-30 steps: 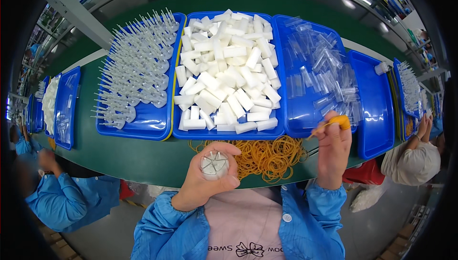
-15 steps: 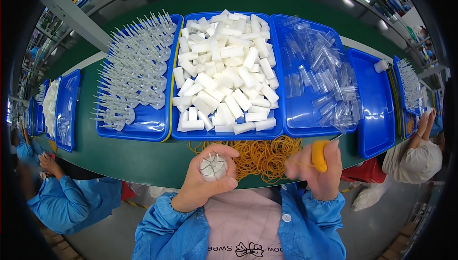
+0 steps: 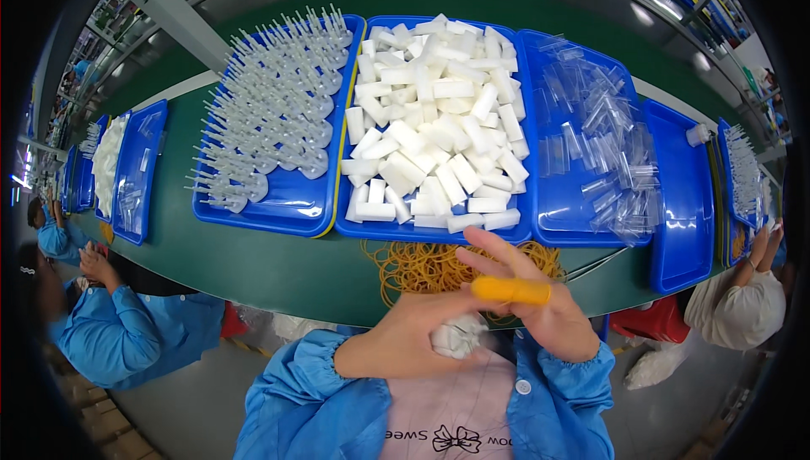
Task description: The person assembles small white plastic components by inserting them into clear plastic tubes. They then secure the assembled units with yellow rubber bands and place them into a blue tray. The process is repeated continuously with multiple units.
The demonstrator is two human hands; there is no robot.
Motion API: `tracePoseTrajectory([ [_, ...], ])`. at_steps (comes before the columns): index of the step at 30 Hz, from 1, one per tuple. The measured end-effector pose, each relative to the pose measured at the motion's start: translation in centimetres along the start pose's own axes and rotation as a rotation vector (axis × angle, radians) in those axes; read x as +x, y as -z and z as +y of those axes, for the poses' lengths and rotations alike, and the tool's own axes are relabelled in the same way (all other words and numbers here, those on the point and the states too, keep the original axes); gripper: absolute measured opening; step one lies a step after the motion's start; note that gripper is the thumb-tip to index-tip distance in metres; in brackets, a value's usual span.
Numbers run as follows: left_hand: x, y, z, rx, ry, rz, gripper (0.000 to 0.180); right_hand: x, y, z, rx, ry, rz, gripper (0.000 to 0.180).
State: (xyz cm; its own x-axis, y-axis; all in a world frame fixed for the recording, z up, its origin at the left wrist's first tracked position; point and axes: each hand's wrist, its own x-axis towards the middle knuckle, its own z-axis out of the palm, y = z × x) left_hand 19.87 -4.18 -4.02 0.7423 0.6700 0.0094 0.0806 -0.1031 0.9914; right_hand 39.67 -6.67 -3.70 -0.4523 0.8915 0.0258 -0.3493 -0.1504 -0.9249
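Observation:
My left hand is closed around a whitish, rounded piece; its far side is hidden by the fingers. Close beside it, my right hand has its fingers spread, slightly blurred. A yellow-orange finger cot covers one of its digits, which points left across the top of the held piece. Whether a rubber band runs between the hands is too blurred to tell. Just beyond both hands, a loose heap of tan rubber bands lies on the green table. Metal tweezers rest to the right of the heap.
Blue trays line the table: one with upright translucent stemmed pieces, one piled with white foam blocks, one with clear plastic sleeves. A narrower blue tray stands at right. Co-workers sit on both sides.
My hands have come together: the right moved left onto the held piece, and the left moved right and turned, hiding the piece's spoked face. The whole view has shifted slightly.

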Motion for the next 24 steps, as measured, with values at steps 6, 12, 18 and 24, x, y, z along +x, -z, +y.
tracePoseTrajectory([
  [6,-0.1,-0.2,-0.2,0.028,0.167,-0.231,0.041,0.4,1.7,-1.0,-0.016,-0.026,0.169,0.046],
  [12,1.1,-1.1,-1.5,0.273,0.065,0.009,0.034,2.1,-5.0,-0.8,-1.147,0.204,0.070,0.039],
  [18,0.5,0.9,-1.1,-0.089,-0.012,0.011,0.034,-1.7,-4.2,-0.9,-0.937,0.474,-0.226,0.026],
  [24,-0.3,-0.7,-1.0,-0.176,-0.027,0.233,0.040,-3.6,-3.3,0.0,-0.172,0.184,-0.024,0.022],
])
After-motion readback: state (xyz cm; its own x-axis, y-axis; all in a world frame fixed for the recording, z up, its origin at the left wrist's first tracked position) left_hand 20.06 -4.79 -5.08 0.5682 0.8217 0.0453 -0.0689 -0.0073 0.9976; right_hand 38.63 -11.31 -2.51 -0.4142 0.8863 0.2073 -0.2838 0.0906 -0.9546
